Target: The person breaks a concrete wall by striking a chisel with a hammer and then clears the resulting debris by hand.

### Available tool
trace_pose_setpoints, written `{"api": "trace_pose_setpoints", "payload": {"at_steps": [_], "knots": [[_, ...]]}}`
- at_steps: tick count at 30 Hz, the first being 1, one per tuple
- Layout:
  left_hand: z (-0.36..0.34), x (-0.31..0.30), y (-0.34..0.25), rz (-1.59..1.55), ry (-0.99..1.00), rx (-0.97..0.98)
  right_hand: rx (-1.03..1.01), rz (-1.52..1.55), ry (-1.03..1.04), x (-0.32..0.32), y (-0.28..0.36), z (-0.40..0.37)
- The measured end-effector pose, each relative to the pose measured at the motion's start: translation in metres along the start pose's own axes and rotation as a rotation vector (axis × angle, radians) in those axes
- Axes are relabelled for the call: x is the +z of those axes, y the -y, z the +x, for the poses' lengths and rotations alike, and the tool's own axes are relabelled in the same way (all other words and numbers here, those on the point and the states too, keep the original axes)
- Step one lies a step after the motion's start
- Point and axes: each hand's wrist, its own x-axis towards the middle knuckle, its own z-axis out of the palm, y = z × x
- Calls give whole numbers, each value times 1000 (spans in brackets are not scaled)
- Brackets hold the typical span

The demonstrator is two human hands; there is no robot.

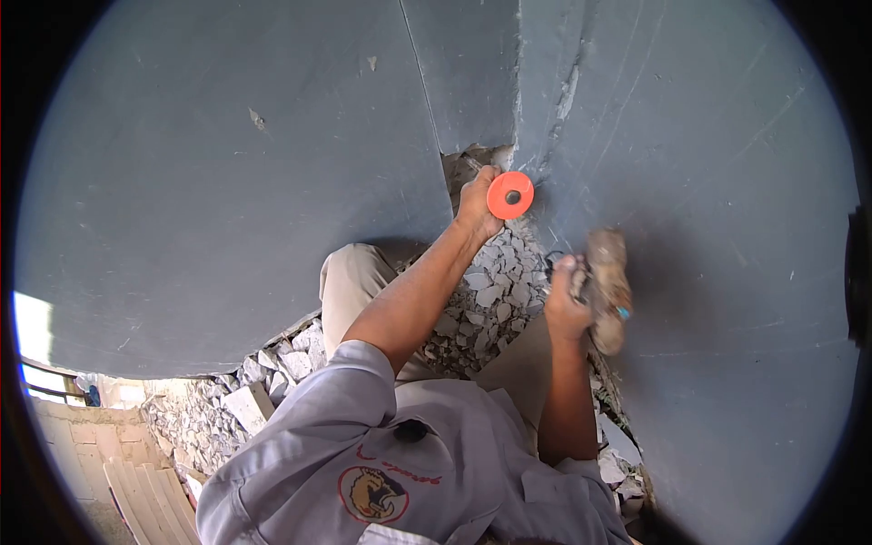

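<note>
My left hand [479, 202] is closed around a chisel with a round orange hand guard [499, 205], its dark struck end facing me. The chisel's tip is hidden at a broken opening [461, 170] low in the wall corner. To the right, my right hand [567, 300] grips a hammer [608, 295] with a brown, dusty, worn head. The hammer is apart from the chisel, close to the right wall, and slightly blurred. Its handle is mostly covered by my fingers.
Grey walls [300, 173] rise on the left and right [736, 272], meeting at the corner ahead. Broken rubble [495, 286] covers the ground between my knees. More rubble [195, 418] and several long boards [150, 495] lie at the lower left.
</note>
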Motion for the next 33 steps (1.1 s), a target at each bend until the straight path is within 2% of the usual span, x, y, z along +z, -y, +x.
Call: {"api": "trace_pose_setpoints", "payload": {"at_steps": [1, 3, 5, 7, 9, 12, 13, 15, 18, 21, 24, 25, 28, 29, 30, 31, 33], "knots": [[5, -5, -1, -6, 14, -12, 25, -4, 101, 14, -3, -1], [0, -2, -1, -29, 13, -32, 348, 277, 517, 37, -8, 9], [-11, 12, -11, -73, -13, -27, 365, 366, 386, 20, 20, 25], [0, -1, -7, -112, -12, -30, 379, 469, 302, 11, 28, 15], [25, -12, -3, -56, 23, -8, 155, 337, 112, 5, 32, 15], [16, -1, -7, -77, -67, -10, 19, 258, -55, 23, 23, 14], [10, 5, -11, -90, -38, -35, -36, 208, 17, 29, 20, 20], [-4, 13, -17, -109, 21, -94, 236, 279, 419, 48, 5, 23], [-7, 18, -23, -78, -74, -74, 514, 401, 347, 42, 9, 14], [0, 17, -28, -100, -94, -79, 322, 426, 14, 26, 26, 13], [7, 15, -25, -115, -109, -69, 115, 236, -98, 33, 12, 2], [6, 16, -26, -120, -105, -64, -112, -67, -63, 34, 11, 9], [-1, 23, -29, -74, -12, -126, 51, 162, 169, 33, 18, 33], [-4, 31, -30, -76, -84, -136, 319, 243, 333, 29, 18, 29], [3, 38, -34, -83, -61, -102, 564, 333, 489, 32, 17, 37], [4, 35, -33, -94, -58, -73, 580, 291, 459, 24, 26, 38], [8, 27, -24, -109, -62, -57, 466, 400, 290, 13, 30, 28]]}}
